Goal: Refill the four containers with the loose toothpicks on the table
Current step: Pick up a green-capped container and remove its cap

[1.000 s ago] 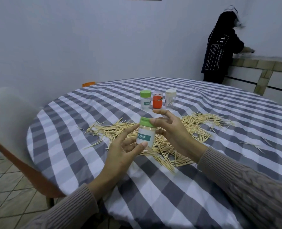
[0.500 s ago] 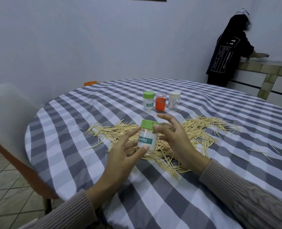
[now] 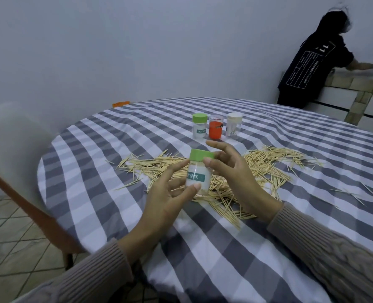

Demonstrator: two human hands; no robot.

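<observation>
I hold one green-capped container upright above the counter, over the near edge of the loose toothpicks. My left hand grips the body, thumb low on its front and fingers behind. My right hand pinches the green cap between thumb and fingertips. Both hands are therefore clamped on the same item, one below and one above.

Handling judgement: the container looks like small, rigid, clear plastic, light in the hand and probably smooth enough to slip if held loosely. The body is the right place to steady it; the cap rim is the right place to turn or pull. Its contents cannot be confirmed through the label.

Three further containers stand together farther back on the counter: a second green-capped one, an orange one and a white-capped one. All appear closed.

The toothpicks lie in a wide scatter across the checked cloth, with strays out to the right. They are thin, light and stiff, likely to snap if bent and awkward to lift singly. I judge they are best gathered into aligned bundles and gripped mid-length.
</observation>
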